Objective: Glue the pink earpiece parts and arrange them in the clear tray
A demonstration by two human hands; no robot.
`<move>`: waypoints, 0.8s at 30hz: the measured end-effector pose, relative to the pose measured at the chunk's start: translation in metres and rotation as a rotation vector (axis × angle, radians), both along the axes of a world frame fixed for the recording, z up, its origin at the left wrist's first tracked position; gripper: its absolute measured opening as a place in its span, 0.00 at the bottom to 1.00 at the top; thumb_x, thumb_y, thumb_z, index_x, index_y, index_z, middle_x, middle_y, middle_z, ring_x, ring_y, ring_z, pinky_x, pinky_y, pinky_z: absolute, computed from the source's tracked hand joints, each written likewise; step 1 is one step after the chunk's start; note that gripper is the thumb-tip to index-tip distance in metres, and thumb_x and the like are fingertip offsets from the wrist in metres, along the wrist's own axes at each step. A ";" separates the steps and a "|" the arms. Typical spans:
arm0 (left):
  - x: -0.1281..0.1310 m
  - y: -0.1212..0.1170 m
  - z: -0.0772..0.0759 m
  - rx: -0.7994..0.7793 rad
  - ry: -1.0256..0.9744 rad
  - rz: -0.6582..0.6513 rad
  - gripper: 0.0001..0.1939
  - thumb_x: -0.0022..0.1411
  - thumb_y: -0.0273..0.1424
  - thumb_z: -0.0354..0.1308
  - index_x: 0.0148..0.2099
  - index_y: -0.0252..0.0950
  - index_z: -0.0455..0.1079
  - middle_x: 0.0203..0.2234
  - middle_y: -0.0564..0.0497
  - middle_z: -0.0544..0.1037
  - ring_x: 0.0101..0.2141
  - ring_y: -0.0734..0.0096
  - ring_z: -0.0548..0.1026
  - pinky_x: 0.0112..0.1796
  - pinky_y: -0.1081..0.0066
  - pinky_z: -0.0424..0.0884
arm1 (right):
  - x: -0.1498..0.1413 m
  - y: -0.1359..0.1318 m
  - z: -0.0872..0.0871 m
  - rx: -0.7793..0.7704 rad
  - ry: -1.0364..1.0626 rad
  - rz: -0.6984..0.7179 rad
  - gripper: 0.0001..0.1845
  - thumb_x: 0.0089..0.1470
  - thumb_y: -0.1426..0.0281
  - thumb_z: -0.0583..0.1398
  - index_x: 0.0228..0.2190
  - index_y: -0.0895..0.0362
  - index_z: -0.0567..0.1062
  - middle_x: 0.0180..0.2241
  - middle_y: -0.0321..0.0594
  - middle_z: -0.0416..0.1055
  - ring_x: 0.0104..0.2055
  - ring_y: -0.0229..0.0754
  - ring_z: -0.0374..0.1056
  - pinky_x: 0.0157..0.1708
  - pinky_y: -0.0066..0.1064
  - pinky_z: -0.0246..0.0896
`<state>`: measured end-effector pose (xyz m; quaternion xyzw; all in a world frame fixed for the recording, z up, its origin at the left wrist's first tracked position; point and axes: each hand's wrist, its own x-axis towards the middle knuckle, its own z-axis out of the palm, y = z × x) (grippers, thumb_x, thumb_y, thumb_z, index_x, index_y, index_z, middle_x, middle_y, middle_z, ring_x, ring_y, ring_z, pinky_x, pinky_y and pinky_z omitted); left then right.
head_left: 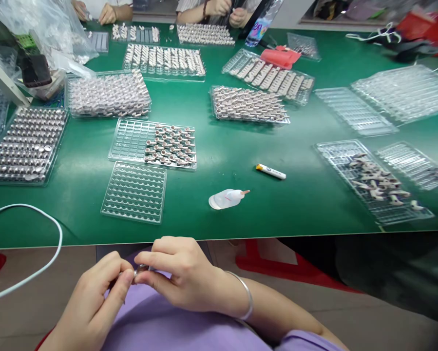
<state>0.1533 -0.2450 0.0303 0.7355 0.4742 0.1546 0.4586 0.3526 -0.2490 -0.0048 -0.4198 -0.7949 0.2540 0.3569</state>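
Observation:
In front of my lap, just below the table edge, my left hand point(98, 297) and my right hand point(189, 275) meet fingertip to fingertip. Thumb and forefinger of the right hand pinch a small shiny part point(142, 268), brownish with a silvery edge; its exact kind is too covered to tell. The left thumb and forefinger are pressed together at its left end, and what they grip is mostly hidden. On the table beyond lie an empty clear tray point(134, 192), a half-filled tray of small beige parts point(171, 145) and a white squeeze bottle point(226, 199) on its side.
A white marker pen point(271, 171) lies right of the bottle. At left stands a tray of round metal caps point(25, 141); a white cable point(60, 239) loops nearby. Loose parts point(379, 178) lie on a tray at right. Across the table, other people's hands point(219, 9) work.

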 end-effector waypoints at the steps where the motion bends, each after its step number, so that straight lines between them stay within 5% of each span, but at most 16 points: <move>1: 0.000 0.000 0.000 0.002 0.000 0.000 0.18 0.70 0.35 0.43 0.27 0.39 0.62 0.22 0.56 0.66 0.22 0.77 0.67 0.24 0.77 0.63 | 0.000 0.000 0.000 0.000 -0.005 0.001 0.15 0.63 0.61 0.56 0.33 0.57 0.77 0.22 0.35 0.70 0.22 0.33 0.61 0.24 0.25 0.55; 24: 0.001 0.000 0.001 -0.010 0.000 0.005 0.18 0.70 0.36 0.43 0.27 0.39 0.61 0.21 0.56 0.66 0.22 0.76 0.67 0.24 0.77 0.63 | 0.000 0.000 0.000 -0.009 -0.014 0.014 0.14 0.63 0.61 0.56 0.34 0.57 0.76 0.23 0.35 0.71 0.23 0.33 0.64 0.25 0.26 0.57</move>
